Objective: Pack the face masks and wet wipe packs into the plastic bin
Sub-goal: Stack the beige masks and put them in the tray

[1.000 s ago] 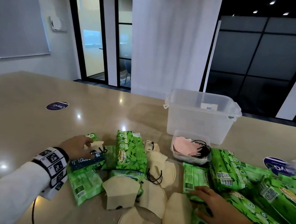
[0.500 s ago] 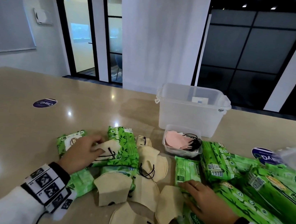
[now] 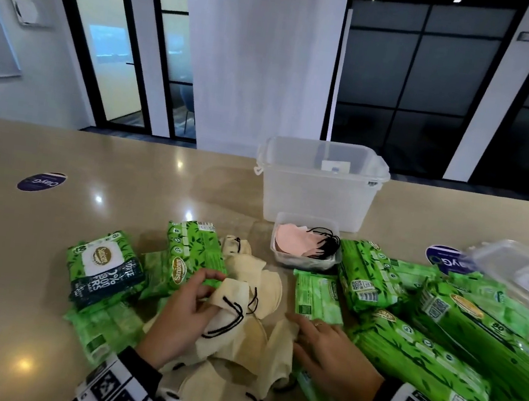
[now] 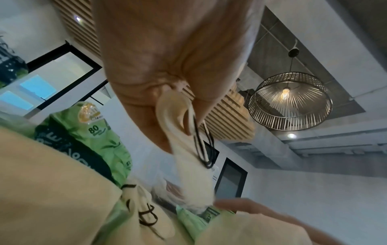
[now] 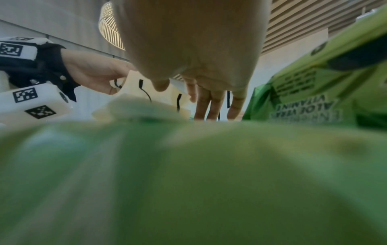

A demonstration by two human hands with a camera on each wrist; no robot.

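Cream-coloured fabric face mask (image 3: 230, 300), with thin black ear loops dangling, was pinched in the person's left hand (image 3: 184, 314) just above the heap of other cream masks (image 3: 256, 276) on the glossy beige table (image 3: 14, 251); the right hand (image 3: 330, 353) lay flat with fingers straight, pressing on the masks and a small green wet wipe pack (image 3: 317, 296) and gripping nothing. The tall clear plastic bin (image 3: 318, 187) stood at the far side of the table, well apart from both hands, with no mask or pack visible inside, so I judged the packing barely begun. What worried me was the loops: they hung slack over the pile, and a lift could snag a neighbouring mask and drag it along or flick it off the table. A shallow clear tray of pink masks (image 3: 304, 246) sat directly before the bin, so a low carry might clip it. The big green wipe packs (image 3: 439, 344) to the right were stacked loosely and looked ready to slide if nudged. From the head view the whole layout was plain; the left wrist view alone showed how thumb and fingers squeezed the mask's folded edge with the loops (image 4: 204, 145) trailing below, while the right wrist view, mostly blurred green wrapper, showed the straight fingers (image 5: 211, 106) reaching down.
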